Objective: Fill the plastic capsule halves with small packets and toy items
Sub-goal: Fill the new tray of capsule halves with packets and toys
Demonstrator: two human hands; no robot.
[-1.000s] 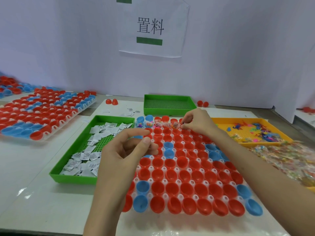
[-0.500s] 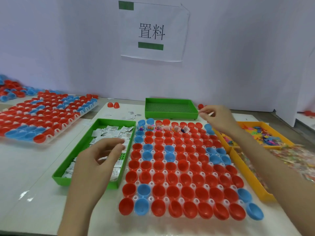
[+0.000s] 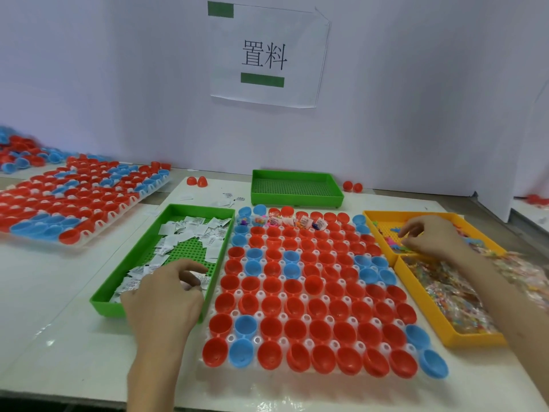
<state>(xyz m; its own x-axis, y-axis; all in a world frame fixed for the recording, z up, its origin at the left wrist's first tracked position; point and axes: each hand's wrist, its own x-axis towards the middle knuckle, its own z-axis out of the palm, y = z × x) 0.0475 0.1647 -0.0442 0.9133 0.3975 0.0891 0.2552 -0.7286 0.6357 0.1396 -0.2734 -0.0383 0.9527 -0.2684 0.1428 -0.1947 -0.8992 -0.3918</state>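
Observation:
A white rack (image 3: 300, 297) of red and blue capsule halves (image 3: 320, 281) lies in front of me; several halves in its far row hold packets and toys (image 3: 303, 223). A green tray (image 3: 124, 272) of small white packets (image 3: 190, 233) sits left of the rack. My left hand (image 3: 169, 295) hovers over the tray's near end, fingers curled down onto the packets. A yellow tray (image 3: 375, 224) of small coloured toys (image 3: 396, 246) sits to the right. My right hand (image 3: 430, 236) reaches into it, fingertips pinched at the toys; whether either hand holds anything is hidden.
An empty green tray (image 3: 297, 188) stands behind the rack. A second yellow tray (image 3: 430, 316) with clear candy packets lies at the right. Another filled rack of halves (image 3: 74, 200) is at the far left. Loose red halves (image 3: 197, 181) and stray packets (image 3: 228, 197) lie near the wall.
My left hand has moved down from above the rack into the packet tray. My right hand has swung from the rack's far row across into the yellow toy tray.

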